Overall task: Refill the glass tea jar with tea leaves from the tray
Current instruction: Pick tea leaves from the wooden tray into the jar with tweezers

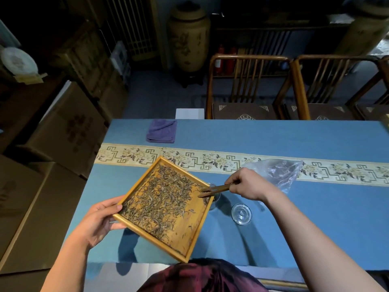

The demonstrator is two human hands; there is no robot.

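Dark red clothing fills the bottom edge at 6 o'clock, and just above it the near corner of the wooden tray is held up off the blue tablecloth. The tray is gripped at its 9 o'clock corner by the left hand, thumb over the rim and fingers curled beneath. It is tilted so that its 3 o'clock corner hangs over the glass tea jar, of which only part of the rim and wall is seen behind the tray's edge. How much tea the jar already holds cannot be told.

Wooden tongs are pinched by the right hand, with the tips lying among the tea leaves near that low corner. The leaves are spread over most of the tray, so the refill is judged to be at an early stage.

For the step to be done well, the low corner should be kept directly above the jar mouth, and the tilt should be raised only a little at a time. Leaves should be drawn toward the corner in small strokes, so that a narrow stream is formed and none is spilled onto the cloth. The tray's grip should be kept firm.

At 4 o'clock from the jar a glass lid rests on the cloth. A clear plastic bag lies at 2 o'clock, a folded purple cloth at 11 o'clock.
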